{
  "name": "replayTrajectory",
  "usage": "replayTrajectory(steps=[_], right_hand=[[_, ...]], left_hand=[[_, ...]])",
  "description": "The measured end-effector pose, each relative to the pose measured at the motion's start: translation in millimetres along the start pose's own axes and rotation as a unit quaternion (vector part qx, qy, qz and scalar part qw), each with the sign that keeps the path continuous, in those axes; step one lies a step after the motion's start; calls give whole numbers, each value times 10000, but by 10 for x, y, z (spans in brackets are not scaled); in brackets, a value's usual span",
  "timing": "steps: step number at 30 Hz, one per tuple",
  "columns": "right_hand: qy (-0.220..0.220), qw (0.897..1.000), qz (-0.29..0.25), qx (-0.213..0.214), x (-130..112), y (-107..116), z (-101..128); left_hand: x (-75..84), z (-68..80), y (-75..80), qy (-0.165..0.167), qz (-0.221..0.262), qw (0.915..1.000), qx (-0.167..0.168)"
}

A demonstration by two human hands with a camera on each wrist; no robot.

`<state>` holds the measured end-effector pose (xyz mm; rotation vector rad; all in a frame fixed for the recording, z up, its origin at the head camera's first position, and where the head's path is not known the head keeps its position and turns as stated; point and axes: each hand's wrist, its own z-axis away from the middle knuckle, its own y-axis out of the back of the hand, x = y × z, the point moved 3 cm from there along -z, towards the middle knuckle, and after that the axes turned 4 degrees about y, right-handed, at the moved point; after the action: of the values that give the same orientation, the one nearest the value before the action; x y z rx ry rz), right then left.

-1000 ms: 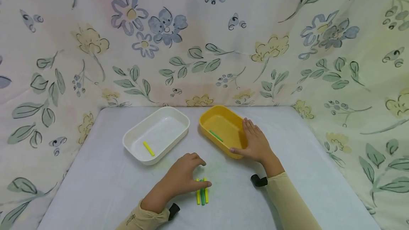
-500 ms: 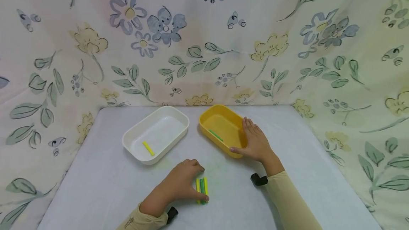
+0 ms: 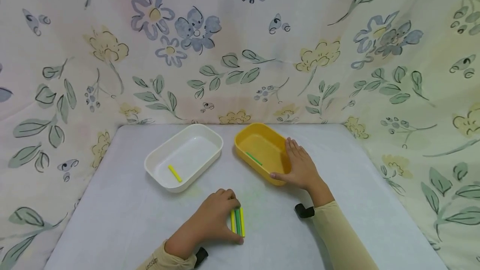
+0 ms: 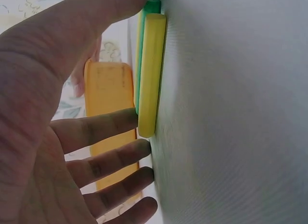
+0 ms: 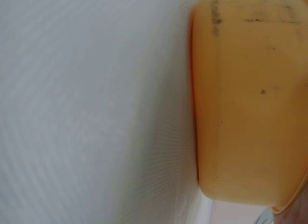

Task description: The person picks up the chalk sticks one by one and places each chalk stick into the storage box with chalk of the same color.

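Two yellow sticks and a green stick lie side by side on the white cloth. My left hand spans them lengthwise, thumb at their near ends and index fingertip at their far ends. In the left wrist view, one yellow stick lies in front of the green stick, and the other fingers stretch out below. My right hand rests on the yellow tray, straight fingers along its right side and thumb at the near corner. A thin green stick lies inside that tray.
A white tray holding one yellow stick stands to the left of the yellow one. Faint green and yellow smudges mark the white tablecloth. Behind the table hangs a floral cloth.
My left hand has moved down toward the near side, bringing its thumb from across the sticks to their near ends and its index finger to their far ends. The right hand stays put.
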<state>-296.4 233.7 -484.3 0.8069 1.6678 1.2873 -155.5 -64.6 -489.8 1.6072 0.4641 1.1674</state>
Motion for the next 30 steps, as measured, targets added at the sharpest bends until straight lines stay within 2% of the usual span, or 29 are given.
replayTrajectory(steps=[8,18,26,30], right_hand=[[-24,10000,-51,-2,-5,13,7],[28,10000,-1,32,7,-3,8],[33,10000,42,64,17,-3,4],[19,10000,16,74,20,-5,7]], left_hand=[[9,-1,11,106,-72,9999,-62],[26,1,33,90,21,10000,30],[63,-6,113,-256,107,9981,545],[70,-19,172,-299,195,9967,723]])
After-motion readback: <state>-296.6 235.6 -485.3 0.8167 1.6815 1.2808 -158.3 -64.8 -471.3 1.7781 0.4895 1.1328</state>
